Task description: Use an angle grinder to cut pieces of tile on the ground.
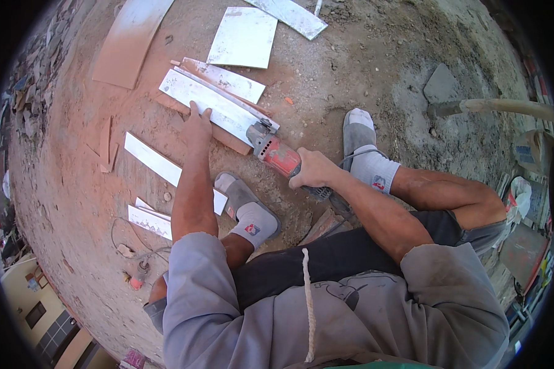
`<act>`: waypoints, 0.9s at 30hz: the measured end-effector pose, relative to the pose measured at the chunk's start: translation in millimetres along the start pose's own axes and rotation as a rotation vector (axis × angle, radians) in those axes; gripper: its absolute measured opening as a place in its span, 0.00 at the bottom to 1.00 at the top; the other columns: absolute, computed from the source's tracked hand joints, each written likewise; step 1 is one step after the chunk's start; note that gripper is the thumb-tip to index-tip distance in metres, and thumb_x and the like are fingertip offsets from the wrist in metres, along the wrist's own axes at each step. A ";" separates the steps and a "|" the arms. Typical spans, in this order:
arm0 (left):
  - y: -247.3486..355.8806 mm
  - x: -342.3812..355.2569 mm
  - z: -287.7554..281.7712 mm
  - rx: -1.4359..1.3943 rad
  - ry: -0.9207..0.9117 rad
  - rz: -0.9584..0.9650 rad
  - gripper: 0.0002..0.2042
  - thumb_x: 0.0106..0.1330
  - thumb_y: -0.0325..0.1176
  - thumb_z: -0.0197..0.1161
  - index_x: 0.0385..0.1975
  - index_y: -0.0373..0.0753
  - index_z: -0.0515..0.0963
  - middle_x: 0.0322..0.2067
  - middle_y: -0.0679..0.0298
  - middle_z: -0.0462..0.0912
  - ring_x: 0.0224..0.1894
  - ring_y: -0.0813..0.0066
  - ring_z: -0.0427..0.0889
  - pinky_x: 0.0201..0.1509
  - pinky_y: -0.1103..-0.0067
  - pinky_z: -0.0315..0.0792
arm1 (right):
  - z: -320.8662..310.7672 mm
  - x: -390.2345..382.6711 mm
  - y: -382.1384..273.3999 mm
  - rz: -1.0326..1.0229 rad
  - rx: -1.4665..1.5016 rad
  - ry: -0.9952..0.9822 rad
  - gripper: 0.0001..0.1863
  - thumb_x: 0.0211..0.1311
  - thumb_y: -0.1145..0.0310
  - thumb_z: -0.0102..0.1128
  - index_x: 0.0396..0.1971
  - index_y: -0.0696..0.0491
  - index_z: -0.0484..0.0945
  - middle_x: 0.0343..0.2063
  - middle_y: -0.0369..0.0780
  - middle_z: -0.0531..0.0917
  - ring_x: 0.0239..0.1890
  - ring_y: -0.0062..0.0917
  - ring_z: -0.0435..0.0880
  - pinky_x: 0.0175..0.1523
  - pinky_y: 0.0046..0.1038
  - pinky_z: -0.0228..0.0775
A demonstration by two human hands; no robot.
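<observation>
My right hand is wrapped round the body of a red and grey angle grinder. The grinder's head rests at the near right end of a long white tile strip. My left hand lies on the near edge of that strip, fingers apart and pressing it down. Beneath the strip is a reddish-brown support, perhaps a board or brick. Just behind it lies another white tile piece with reddish dust on it. The grinder's disc is mostly hidden.
White tile pieces lie on the dirt ground farther off, with cut strips nearer on the left. A shovel with a wooden handle lies at right. My sandalled feet flank the work. A cord with a red-ended plug lies lower left.
</observation>
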State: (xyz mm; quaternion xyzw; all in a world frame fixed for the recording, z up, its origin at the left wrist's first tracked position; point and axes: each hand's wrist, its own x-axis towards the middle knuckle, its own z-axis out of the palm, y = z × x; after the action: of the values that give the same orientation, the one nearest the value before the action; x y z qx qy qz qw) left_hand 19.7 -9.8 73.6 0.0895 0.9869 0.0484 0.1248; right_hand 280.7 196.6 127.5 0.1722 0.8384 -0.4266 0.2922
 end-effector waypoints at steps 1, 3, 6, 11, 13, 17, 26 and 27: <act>0.9 1.1 -2.4 0.001 0.003 0.005 0.33 0.71 0.57 0.48 0.73 0.50 0.54 0.49 0.44 0.81 0.51 0.46 0.81 0.54 0.57 0.72 | -2.3 2.1 -4.4 -0.001 0.003 0.005 0.40 0.33 0.51 0.71 0.45 0.65 0.71 0.38 0.61 0.81 0.44 0.52 0.82 0.52 0.40 0.74; -0.2 -1.8 -1.3 -0.001 -0.023 -0.030 0.33 0.71 0.57 0.47 0.72 0.48 0.55 0.53 0.48 0.80 0.53 0.46 0.79 0.56 0.58 0.71 | -3.9 3.4 -8.8 -0.023 0.000 -0.009 0.40 0.36 0.52 0.69 0.45 0.69 0.71 0.39 0.62 0.81 0.45 0.51 0.82 0.52 0.39 0.74; -1.1 -1.7 -1.1 -0.008 -0.010 -0.038 0.33 0.71 0.57 0.47 0.72 0.49 0.56 0.53 0.48 0.80 0.53 0.46 0.79 0.55 0.58 0.71 | -7.5 11.2 -13.4 -0.011 0.006 -0.035 0.40 0.36 0.52 0.69 0.45 0.69 0.72 0.39 0.62 0.81 0.46 0.51 0.82 0.52 0.38 0.74; 2.7 -7.0 -1.5 -0.014 -0.008 -0.023 0.33 0.71 0.57 0.47 0.72 0.49 0.56 0.53 0.48 0.79 0.53 0.46 0.79 0.56 0.58 0.71 | -8.6 26.7 -19.4 -0.044 0.007 -0.016 0.40 0.35 0.52 0.70 0.45 0.69 0.73 0.40 0.61 0.81 0.47 0.50 0.82 0.53 0.38 0.75; 6.6 -5.6 -2.2 -0.009 -0.022 -0.019 0.33 0.71 0.57 0.47 0.72 0.49 0.55 0.54 0.48 0.79 0.53 0.46 0.79 0.56 0.57 0.71 | -6.8 37.6 -20.7 -0.054 0.005 0.006 0.40 0.35 0.52 0.70 0.45 0.69 0.73 0.41 0.61 0.81 0.47 0.49 0.82 0.53 0.38 0.75; 1.2 -2.3 4.2 -0.019 0.008 -0.020 0.33 0.71 0.57 0.47 0.72 0.51 0.56 0.54 0.48 0.79 0.53 0.46 0.79 0.56 0.58 0.70 | -8.2 47.4 -26.5 -0.093 -0.023 0.026 0.39 0.34 0.51 0.70 0.42 0.68 0.73 0.38 0.61 0.81 0.45 0.51 0.82 0.52 0.39 0.75; 3.0 -6.7 -7.2 -0.081 0.013 -0.043 0.33 0.70 0.55 0.51 0.72 0.51 0.56 0.49 0.43 0.81 0.51 0.44 0.80 0.55 0.59 0.71 | -6.7 8.1 -7.5 -0.005 -0.015 -0.034 0.40 0.35 0.51 0.69 0.44 0.69 0.72 0.40 0.62 0.81 0.46 0.52 0.82 0.52 0.39 0.74; 4.1 -8.2 -8.1 -0.095 0.016 -0.040 0.33 0.70 0.55 0.51 0.72 0.49 0.56 0.49 0.43 0.81 0.51 0.44 0.80 0.55 0.59 0.71 | -6.0 7.8 -7.3 0.001 -0.019 -0.023 0.40 0.35 0.51 0.70 0.43 0.69 0.72 0.40 0.62 0.81 0.46 0.52 0.82 0.52 0.39 0.74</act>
State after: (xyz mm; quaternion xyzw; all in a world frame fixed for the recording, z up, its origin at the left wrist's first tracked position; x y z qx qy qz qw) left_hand 26.1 -7.9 83.9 0.0633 0.9861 0.0934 0.1222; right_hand 268.7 197.7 129.9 0.1648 0.8391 -0.4203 0.3034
